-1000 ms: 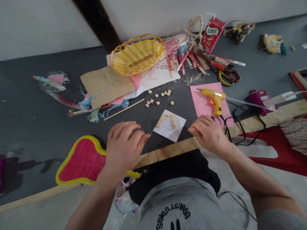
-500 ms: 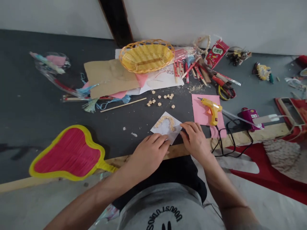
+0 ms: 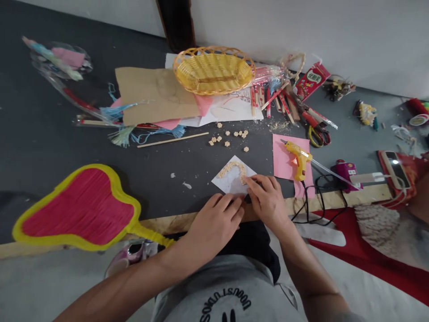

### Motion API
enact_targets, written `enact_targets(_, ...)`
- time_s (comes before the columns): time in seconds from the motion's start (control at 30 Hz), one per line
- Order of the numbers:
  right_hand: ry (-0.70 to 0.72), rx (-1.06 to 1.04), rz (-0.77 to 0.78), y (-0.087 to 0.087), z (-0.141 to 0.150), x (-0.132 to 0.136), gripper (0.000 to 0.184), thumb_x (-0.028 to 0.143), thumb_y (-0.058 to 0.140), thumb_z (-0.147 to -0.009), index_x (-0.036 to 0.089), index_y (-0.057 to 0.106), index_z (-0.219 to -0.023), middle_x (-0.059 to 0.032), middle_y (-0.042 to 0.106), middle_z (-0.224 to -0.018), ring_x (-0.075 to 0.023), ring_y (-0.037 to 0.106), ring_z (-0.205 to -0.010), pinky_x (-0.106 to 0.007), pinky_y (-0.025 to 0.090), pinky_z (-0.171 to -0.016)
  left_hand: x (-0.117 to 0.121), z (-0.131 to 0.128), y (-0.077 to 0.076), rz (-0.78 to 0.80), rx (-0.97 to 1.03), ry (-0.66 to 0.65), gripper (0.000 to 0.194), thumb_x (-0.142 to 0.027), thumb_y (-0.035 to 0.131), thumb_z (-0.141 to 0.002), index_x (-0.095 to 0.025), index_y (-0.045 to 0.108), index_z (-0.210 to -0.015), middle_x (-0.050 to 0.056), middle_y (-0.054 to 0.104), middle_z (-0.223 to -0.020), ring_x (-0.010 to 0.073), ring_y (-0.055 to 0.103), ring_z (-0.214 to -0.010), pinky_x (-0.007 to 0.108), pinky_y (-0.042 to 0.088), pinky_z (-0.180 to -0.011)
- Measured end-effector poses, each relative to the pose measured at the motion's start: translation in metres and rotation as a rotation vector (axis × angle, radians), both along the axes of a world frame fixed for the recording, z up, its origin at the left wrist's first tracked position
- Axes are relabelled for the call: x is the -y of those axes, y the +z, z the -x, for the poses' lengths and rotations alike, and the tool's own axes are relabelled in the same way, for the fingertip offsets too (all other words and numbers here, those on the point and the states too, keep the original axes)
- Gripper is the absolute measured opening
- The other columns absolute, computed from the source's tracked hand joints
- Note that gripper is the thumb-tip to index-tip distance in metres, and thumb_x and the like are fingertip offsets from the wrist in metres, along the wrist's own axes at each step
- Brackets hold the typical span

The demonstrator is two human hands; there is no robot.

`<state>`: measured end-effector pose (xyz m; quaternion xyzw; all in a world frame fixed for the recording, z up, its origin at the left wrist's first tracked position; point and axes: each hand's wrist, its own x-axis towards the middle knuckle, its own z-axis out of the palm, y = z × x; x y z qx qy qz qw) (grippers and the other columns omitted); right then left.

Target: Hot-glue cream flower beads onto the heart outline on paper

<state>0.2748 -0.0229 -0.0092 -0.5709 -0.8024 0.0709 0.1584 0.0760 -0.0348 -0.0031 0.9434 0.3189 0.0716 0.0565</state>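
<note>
A small white paper square (image 3: 231, 180) lies near the table's front edge, with an arch of small tan beads (image 3: 232, 167) stuck on it. My left hand (image 3: 214, 221) rests at the paper's near corner, fingers curled and touching its edge. My right hand (image 3: 266, 201) lies on the paper's right side, its fingertips at the right end of the bead arch. Whether either hand pinches anything is hidden. Several loose tan beads (image 3: 229, 136) are scattered just beyond the paper.
A yellow glue gun (image 3: 299, 156) lies on pink paper (image 3: 284, 156), its black cord trailing off the edge. A pink and yellow fan (image 3: 80, 208) lies left. A yellow basket (image 3: 214, 71), brown card (image 3: 150, 96), sticks, scissors (image 3: 317, 132) and a phone (image 3: 395, 163) lie behind and right.
Both hands have come together from apart onto the white paper. The view has swung, so the fan and table contents sit further left and lower than before.
</note>
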Motion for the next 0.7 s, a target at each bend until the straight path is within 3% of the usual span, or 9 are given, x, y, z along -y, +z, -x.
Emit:
enact_targets(0.3, -0.011, 0.035, -0.003, -0.001, 0.002, 0.000, 0.032, 0.023, 0.050, -0.099, 0.023, 0.068, -0.126, -0.0097, 0.069, -0.118, -0.0250, 0.056, -0.104, -0.043, 0.049, -0.091, 0.002, 0.001, -0.005, -0.019, 0.035, 0.010, 0.029, -0.025, 0.064, -0.091, -0.012, 0.067, -0.117, 0.009, 0.068, -0.127, 0.0256, 0.057, -0.112, 0.042, 0.047, -0.092)
enact_targets(0.5, -0.025, -0.099, -0.038, -0.004, -0.005, -0.007, 0.038, 0.028, 0.049, -0.100, 0.018, 0.058, -0.136, -0.0135, 0.069, -0.121, -0.0252, 0.062, -0.108, -0.044, 0.052, -0.095, 0.001, 0.000, -0.005, -0.029, 0.077, 0.020, 0.022, -0.025, 0.064, -0.092, -0.014, 0.070, -0.110, 0.006, 0.070, -0.123, 0.0242, 0.057, -0.111, 0.041, 0.047, -0.090)
enact_targets(0.63, -0.063, -0.135, -0.079, -0.001, -0.001, -0.012, 0.031, 0.031, 0.050, -0.100, 0.019, 0.063, -0.125, -0.0137, 0.071, -0.112, -0.0255, 0.065, -0.103, -0.044, 0.054, -0.092, 0.003, -0.001, -0.007, -0.017, 0.074, 0.031, 0.024, -0.024, 0.066, -0.091, -0.013, 0.069, -0.111, 0.008, 0.070, -0.124, 0.0243, 0.058, -0.111, 0.041, 0.046, -0.092)
enact_targets(0.7, -0.088, -0.161, -0.101, 0.002, -0.001, -0.013, 0.023, 0.031, 0.047, -0.101, 0.021, 0.066, -0.109, -0.0101, 0.072, -0.098, -0.0231, 0.066, -0.092, -0.039, 0.055, -0.084, 0.005, -0.001, -0.008, -0.016, 0.071, 0.037, 0.027, -0.024, 0.065, -0.091, -0.013, 0.068, -0.116, 0.009, 0.068, -0.128, 0.0246, 0.058, -0.113, 0.042, 0.046, -0.094)
